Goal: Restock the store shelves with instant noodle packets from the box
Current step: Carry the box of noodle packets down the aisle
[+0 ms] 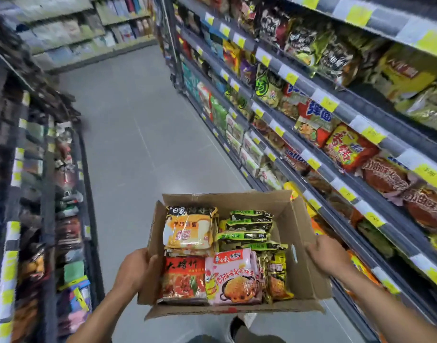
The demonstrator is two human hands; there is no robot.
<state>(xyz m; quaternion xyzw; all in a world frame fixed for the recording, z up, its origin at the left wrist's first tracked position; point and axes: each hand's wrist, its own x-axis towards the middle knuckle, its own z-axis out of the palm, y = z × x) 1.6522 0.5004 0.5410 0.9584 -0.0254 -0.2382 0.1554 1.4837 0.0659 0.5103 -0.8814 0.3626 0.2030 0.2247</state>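
- The left hand (134, 271) and right hand (328, 253) each grip a side wall of the open box (301, 229), held above the aisle floor.
- The noodle packets (231, 278) all lie inside it.
- Step in hand, as I judge it: carrying stock to the shelves (304, 83) on the right.
- The next move probably needs one hand freed to take a packet.

Grey tiled aisle floor (138, 134) runs open between 2 barriers: dark crowded shelving (46, 169) on the left and grey metal shelves (309, 89) on the right, their tiers packed with bright bagged goods (348, 149) to the front edge. The brown cardboard box (295, 219) is open on top. The left hand (135, 271) and right hand (328, 256) grip its 2 side walls, and colourful instant noodle packets (187, 231) cover its bottom except a bare strip along the far right wall.
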